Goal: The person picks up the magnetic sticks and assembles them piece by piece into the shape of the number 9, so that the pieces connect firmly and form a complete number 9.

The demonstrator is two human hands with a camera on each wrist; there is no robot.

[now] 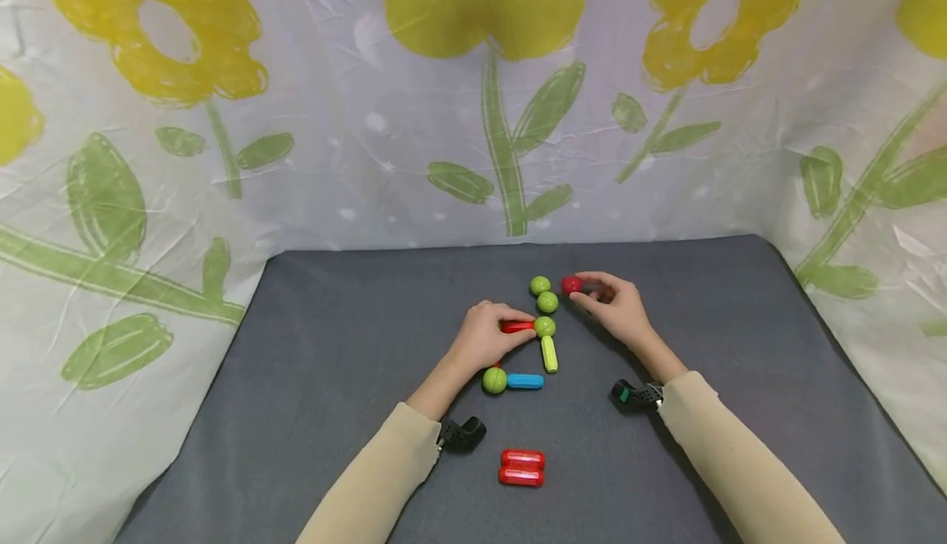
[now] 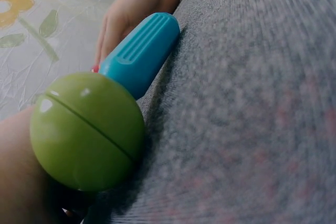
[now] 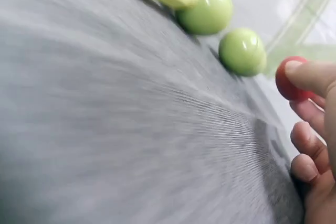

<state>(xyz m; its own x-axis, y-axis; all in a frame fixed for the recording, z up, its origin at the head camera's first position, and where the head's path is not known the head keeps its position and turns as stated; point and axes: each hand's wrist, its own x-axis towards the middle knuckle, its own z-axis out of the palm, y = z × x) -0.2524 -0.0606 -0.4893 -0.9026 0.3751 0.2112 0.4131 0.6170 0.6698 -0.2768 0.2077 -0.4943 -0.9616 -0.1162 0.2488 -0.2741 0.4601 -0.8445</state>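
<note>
In the head view my left hand [image 1: 482,335] pinches a red rod [image 1: 519,327] between thumb and fingers. The rod's right end meets a green ball [image 1: 545,326], and a yellow-green rod [image 1: 549,355] extends from that ball toward me. My right hand [image 1: 618,309] pinches a red ball [image 1: 571,284], also seen between thumb and finger in the right wrist view. Just left of it lie two loose green balls, one farther back [image 1: 540,285] and one nearer [image 1: 547,302]. Below my left wrist, another green ball [image 1: 494,380] joins a blue rod [image 1: 525,381]; an orange-red bit shows behind it, mostly hidden.
Two red rods [image 1: 522,467] lie side by side nearer to me. Dark grey cloth covers the table [image 1: 333,322], and a flower-printed curtain [image 1: 333,182] rises along its back and sides. Each wrist carries a small black camera.
</note>
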